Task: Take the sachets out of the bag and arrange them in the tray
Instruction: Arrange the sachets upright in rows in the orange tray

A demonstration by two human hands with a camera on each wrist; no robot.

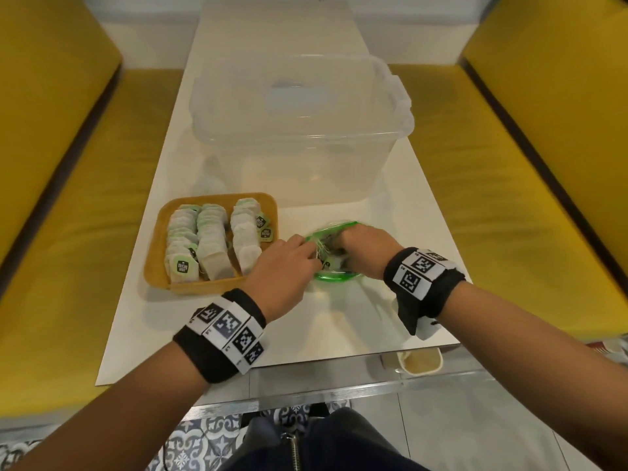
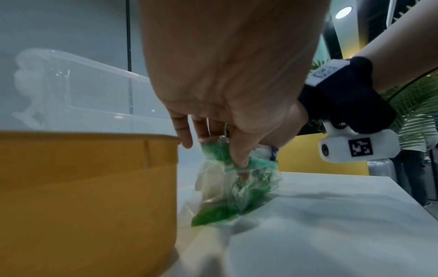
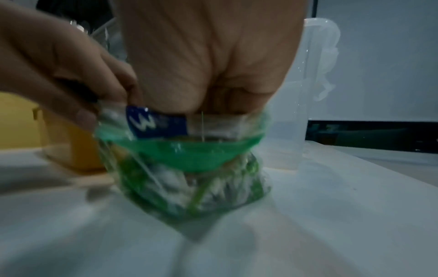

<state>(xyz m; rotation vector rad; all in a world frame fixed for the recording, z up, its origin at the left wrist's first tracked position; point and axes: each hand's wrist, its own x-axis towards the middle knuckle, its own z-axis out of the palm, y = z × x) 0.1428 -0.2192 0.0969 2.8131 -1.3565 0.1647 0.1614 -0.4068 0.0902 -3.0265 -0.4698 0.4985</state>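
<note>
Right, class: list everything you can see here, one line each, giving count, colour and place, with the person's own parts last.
tray: one, orange, table's left.
sachets: many, white with green tags, three rows in the tray.
bag: one, clear and green, right of the tray.
storage box: one, clear, lidded, behind both.
table: one, white.
benches: two, yellow, either side.
wristbands: two, black with markers.
left hand: pinches the bag's rim.
right hand: fingers inside the bag.

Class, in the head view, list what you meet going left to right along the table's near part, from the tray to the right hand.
Tray → sachets → left hand → bag → right hand.
</note>
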